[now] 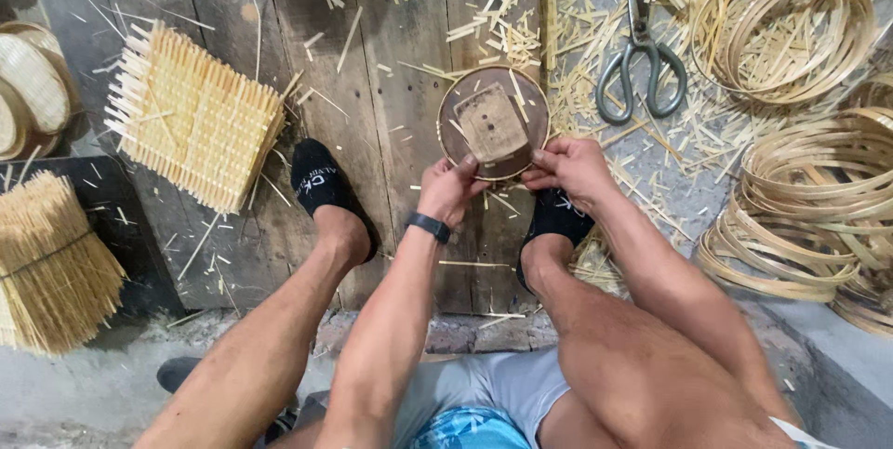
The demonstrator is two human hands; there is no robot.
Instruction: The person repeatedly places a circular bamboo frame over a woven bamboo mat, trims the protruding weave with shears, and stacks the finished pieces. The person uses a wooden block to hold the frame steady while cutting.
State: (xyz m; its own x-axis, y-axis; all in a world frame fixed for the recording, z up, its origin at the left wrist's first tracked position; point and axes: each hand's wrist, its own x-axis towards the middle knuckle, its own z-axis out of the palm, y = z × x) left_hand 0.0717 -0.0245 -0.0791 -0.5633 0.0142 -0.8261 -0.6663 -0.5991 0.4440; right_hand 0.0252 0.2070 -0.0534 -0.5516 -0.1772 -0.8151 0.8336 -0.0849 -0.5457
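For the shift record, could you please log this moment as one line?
left hand: on round mould near edge | right hand: same | shears: lying apart | woven mat: unheld

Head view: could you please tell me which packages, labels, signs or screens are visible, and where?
No packages, signs or screens.
Left sock: black, left of the round wooden mould, with small white lettering across it.
Wristband: black, on the left wrist; its face is hidden.
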